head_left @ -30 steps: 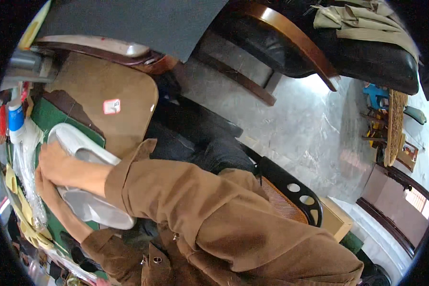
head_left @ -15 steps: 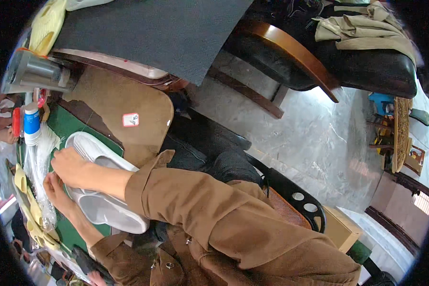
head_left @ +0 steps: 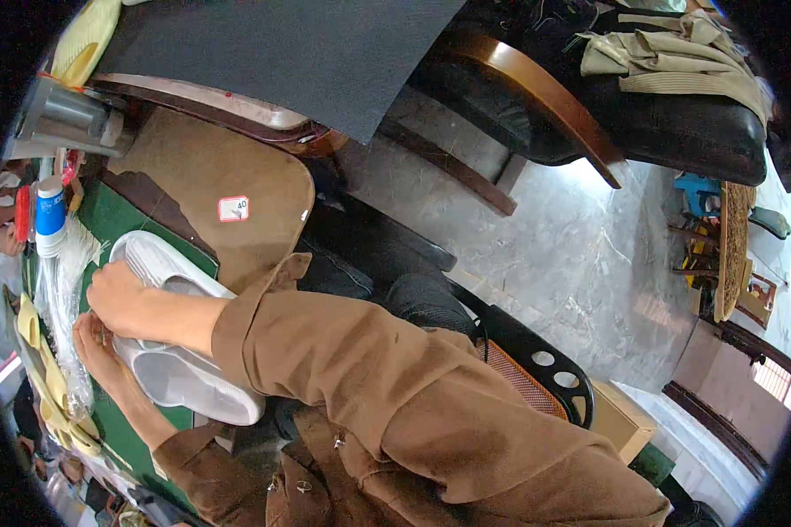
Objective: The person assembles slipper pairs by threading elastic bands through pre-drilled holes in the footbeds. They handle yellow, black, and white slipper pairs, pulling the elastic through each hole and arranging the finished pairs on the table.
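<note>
Two white slide sandals lie side by side on a green mat (head_left: 204, 253). The upper sandal (head_left: 163, 263) and the lower sandal (head_left: 193, 386) are partly covered by my right wrist and forearm. My right hand (head_left: 119, 301) is closed at the left end of the pair, its fingertips turned away from view. Just below it, my left hand (head_left: 99, 350) has its fingers curled, close against the right hand's fingers. Whatever the two hands pinch between them is hidden or too small to make out.
Left of the hands lie clear plastic bags (head_left: 66, 325), a blue-and-white bottle (head_left: 50, 215) and pale yellow slides (head_left: 51, 373). A brown board (head_left: 211, 167) with a small label, a metallic container (head_left: 75, 119) and a dark grey sheet (head_left: 272, 53) are beyond. A wooden-armed chair (head_left: 545, 97) stands at upper right.
The whole view has shifted slightly, so everything sits a little further left and up. Both hands keep nearly the same closed pose at the sandals' end.
</note>
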The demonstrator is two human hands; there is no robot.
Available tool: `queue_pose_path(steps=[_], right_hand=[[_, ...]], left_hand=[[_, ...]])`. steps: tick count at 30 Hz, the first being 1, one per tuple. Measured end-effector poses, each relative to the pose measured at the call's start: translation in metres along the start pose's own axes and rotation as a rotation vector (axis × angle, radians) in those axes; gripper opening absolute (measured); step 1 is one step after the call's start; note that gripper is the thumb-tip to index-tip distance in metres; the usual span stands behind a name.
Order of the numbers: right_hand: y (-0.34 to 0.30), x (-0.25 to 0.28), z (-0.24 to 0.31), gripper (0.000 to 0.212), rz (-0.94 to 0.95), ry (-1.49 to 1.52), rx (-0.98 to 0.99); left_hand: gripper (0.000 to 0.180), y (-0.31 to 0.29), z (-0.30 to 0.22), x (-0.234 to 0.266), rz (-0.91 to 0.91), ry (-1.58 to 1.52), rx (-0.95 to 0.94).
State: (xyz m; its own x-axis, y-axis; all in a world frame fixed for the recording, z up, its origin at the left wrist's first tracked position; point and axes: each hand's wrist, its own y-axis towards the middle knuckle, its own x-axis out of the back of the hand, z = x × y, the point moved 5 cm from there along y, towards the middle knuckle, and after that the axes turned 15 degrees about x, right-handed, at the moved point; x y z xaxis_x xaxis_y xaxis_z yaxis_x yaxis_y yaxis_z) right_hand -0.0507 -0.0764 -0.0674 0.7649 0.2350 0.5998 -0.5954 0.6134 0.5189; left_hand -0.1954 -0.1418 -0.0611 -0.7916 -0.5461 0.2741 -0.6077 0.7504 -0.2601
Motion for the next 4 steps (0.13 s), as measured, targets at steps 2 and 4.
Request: queue_pose_path(steps=[2, 4], right_hand=[[0.0010, 0.0004, -0.0017, 0.018, -0.022, 0.026, -0.005], [0.0009, 0.0018, -0.0018, 0.021, 0.036, 0.072, -0.026]], left_hand=[[0.016, -0.0056, -0.0083, -0.0069, -0.004, -0.008, -0.007], [0.017, -0.0071, -0.0080, -0.0066, -0.053, 0.010, 0.012]])
